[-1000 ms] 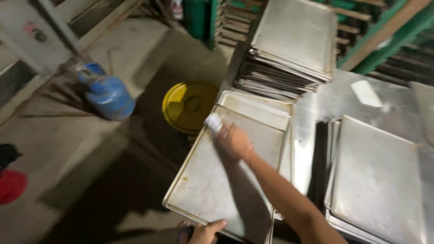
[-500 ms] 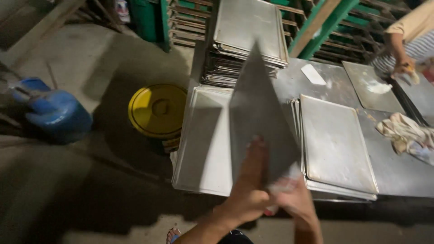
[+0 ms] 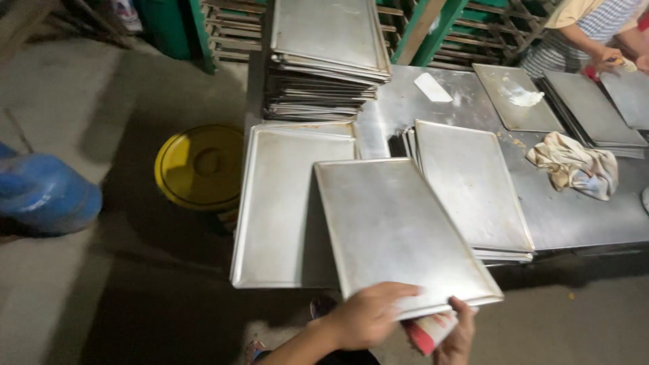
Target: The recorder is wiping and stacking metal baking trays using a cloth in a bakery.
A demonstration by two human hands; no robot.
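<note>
The head view, the only one, shows a flat metal baking tray (image 3: pixel 399 230) in the lower middle of the frame, held tilted above another tray (image 3: pixel 284 203) that lies on the steel tabletop (image 3: pixel 574 209) and overhangs its near edge. The left hand (image 3: pixel 368 314) lies spread on the tray's near edge, fingers on top, gripping the rim. The right hand (image 3: pixel 456 334) comes up from beneath at the lower right corner, closed on the tray together with a white and red roll-like thing (image 3: pixel 429 331) pinched under it. The tray looks stiff, thin and fairly light, its bare metal probably slick, so the raised rim at the near edge seems the safest hold. A tall stack of trays (image 3: pixel 324 61) stands at upper middle, a lower stack (image 3: pixel 473 189) lies right of centre, a crumpled cloth (image 3: pixel 574 169) farther right. A yellow bucket lid (image 3: pixel 199 165) sits at left, and another person's hand (image 3: pixel 605 57) works at upper right.
</note>
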